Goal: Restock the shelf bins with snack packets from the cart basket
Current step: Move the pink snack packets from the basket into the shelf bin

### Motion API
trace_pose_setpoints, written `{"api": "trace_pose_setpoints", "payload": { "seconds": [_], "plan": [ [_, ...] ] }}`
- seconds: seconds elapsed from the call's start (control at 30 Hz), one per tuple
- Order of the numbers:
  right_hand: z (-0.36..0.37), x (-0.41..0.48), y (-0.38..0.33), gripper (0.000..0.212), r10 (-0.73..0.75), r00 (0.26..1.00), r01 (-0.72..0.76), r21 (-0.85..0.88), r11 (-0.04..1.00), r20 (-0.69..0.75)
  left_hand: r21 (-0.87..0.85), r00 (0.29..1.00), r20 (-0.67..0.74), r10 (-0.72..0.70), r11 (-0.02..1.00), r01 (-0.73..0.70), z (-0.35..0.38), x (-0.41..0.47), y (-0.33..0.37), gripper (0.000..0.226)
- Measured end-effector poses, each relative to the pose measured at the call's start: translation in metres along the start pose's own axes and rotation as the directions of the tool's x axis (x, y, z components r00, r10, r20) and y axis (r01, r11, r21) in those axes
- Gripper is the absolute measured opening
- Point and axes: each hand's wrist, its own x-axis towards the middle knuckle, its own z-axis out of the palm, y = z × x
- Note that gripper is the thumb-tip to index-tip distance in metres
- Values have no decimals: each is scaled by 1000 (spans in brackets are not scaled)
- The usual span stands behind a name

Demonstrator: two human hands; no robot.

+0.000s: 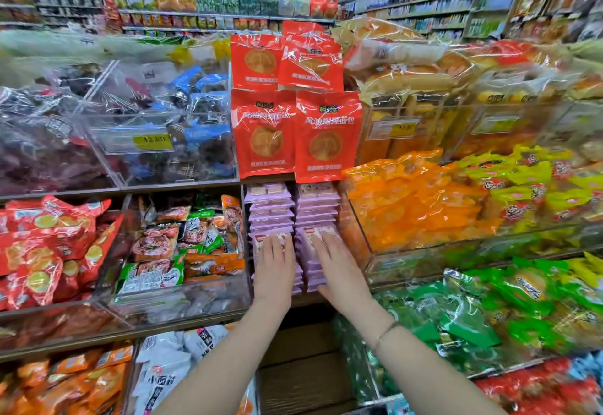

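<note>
The lilac packets (pixel 270 209) looked matt to me, the red packets (pixel 326 134) glossy plastic film; the bins (pixel 208 297) were clear, shiny plastic, the shelf edge (pixel 81 341) brown and wood-like.

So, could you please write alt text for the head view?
The left hand and right hand rest flat on two stacks of purple snack packets on a shop shelf, with red bread packets displayed directly above.

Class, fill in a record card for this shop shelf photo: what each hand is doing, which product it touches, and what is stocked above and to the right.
left hand: flat on the left stack of purple packets
right hand: flat on the right stack
above: red packets, upright
right: orange packets
</note>
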Motion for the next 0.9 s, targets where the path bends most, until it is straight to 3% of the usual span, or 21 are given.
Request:
{"api": "trace_pose_setpoints", "payload": {
  "seconds": [0.1,0.3,0.4,0.5,0.63,0.7,0.77,0.83,0.9],
  "plan": [
    [10,18,9,109,-12,994,37,-226,973,111,29,1000,3,-10,1000,10,12,7,-3,65],
    [24,20,17,96,-33,996,55,-301,952,77,90,1000,-19,22,996,-20,27,14,-6,76],
    [25,21,17,88,-32,998,47,-261,964,62,106,1000,-26,14,994,-11,25,16,-4,75],
    [21,21,17,99,-25,996,43,-207,977,90,104,1000,1,3,995,-3,21,15,-4,80],
    [6,20,15,115,-3,983,17,-74,997,183,56,997,75,-9,998,5,9,5,-2,105],
    [-6,12,12,110,-12,985,9,20,1000,173,-45,999,1,32,998,-32,2,-7,-2,111],
    [-16,-5,7,91,-20,999,12,182,983,42,-284,985,-165,46,954,-92,-3,-29,2,100],
    [-22,-34,3,70,37,999,-18,411,912,-39,-521,960,-272,-65,848,-90,-5,-63,9,75],
    [-22,-72,3,58,116,993,-106,571,814,19,-683,941,-256,-222,730,-14,4,-106,19,43]
  ]
}}
